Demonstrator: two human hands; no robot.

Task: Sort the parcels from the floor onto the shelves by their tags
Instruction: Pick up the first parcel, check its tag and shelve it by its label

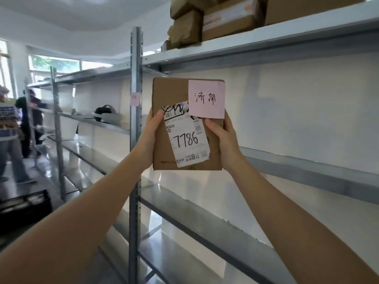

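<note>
I hold a flat brown cardboard parcel upright in front of a grey metal shelving unit. A pink tag with handwritten characters sticks to its top right corner, and a white shipping label reads 7786. My left hand grips the parcel's left edge with the thumb on the label. My right hand grips the right edge just under the pink tag. The parcel hovers at the height of the gap between the top shelf and the shelf board below it.
Several brown parcels lie on the top shelf. A small pink note is stuck on the upright post. Lower shelves run left and right. A black headset lies on the left unit. People stand far left, near a black crate.
</note>
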